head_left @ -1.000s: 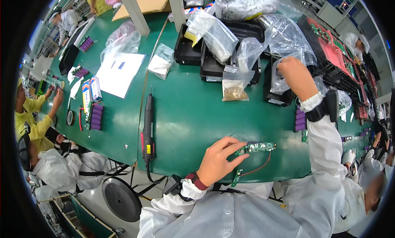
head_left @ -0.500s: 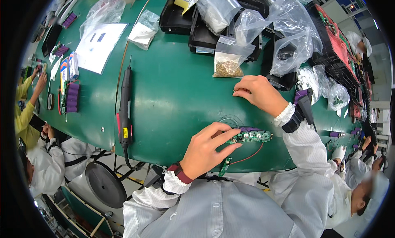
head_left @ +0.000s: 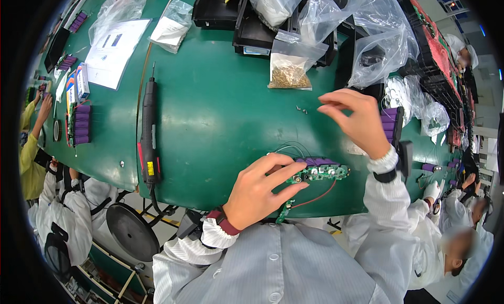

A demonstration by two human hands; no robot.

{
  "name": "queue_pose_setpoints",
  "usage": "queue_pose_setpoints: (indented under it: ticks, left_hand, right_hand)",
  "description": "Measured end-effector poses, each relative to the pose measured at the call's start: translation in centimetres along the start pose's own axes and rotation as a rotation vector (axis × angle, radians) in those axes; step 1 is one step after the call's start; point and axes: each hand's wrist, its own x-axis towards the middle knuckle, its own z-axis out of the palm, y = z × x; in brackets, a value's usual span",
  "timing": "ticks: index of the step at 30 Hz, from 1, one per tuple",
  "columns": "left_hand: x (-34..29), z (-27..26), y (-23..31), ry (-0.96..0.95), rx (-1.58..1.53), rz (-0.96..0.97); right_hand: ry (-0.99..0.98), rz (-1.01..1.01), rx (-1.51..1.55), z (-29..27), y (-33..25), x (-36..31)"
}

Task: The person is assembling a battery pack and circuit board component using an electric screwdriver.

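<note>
A purple battery pack [head_left: 314, 161] with a green circuit board [head_left: 328, 172] along its near side lies at the table's front edge. My left hand [head_left: 262, 188] has the pack's left end between thumb and forefinger. Thin dark wires loop behind the pack. A red wire [head_left: 315, 200] runs from it to a small green board [head_left: 284, 212] beside my left hand. Farther off and to the right, my right hand [head_left: 357, 117] is raised with thumb and forefinger slightly apart, and nothing shows between them. Several tiny screws [head_left: 302, 110] lie just left of its fingertips.
A black electric screwdriver [head_left: 149, 130] lies to the left. At the back are black bins [head_left: 252, 38], a bag of brass-coloured small parts [head_left: 290, 75] and clear plastic bags [head_left: 386, 41]. Another purple pack [head_left: 389, 124] sits behind my right wrist. People work at both sides.
My right hand has lifted and moved right, and its fingers have parted. Tiny screws now show on the table where its fingertips were. My left hand stays on the pack.
</note>
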Motion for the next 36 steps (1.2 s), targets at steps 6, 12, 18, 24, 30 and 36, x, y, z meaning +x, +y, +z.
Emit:
queue_pose_setpoints:
  ticks: [6,12,18,24,30,36]
  left_hand:
    - [-0.2,0.0,0.1,-0.029,-0.035,-0.062]
    - [0.3,-0.1,0.0,-0.053,-0.117,-0.115]
    - [-0.2,-0.5,0.1,-0.043,-0.019,-0.133]
    - [-1.7,-0.3,-0.2,-0.007,-0.085,-0.149]
    - [-0.9,-0.8,0.2,-0.019,0.095,0.009]
    - [-0.4,-1.0,0.3,-0.054,0.120,0.049]
  right_hand:
    - [0.156,0.241,0.140,-3.5,-2.5,-8.3]
    - [-0.006,0.084,0.390,0.0,0.5,-11.9]
    - [0.076,-0.123,0.422,1.5,2.1,-12.3]
    - [0.103,-0.137,0.419,1.7,1.0,-12.3]
    - [0.155,-0.172,0.428,2.4,1.3,-12.5]
    - [0.187,-0.157,0.466,2.1,0.9,-12.6]
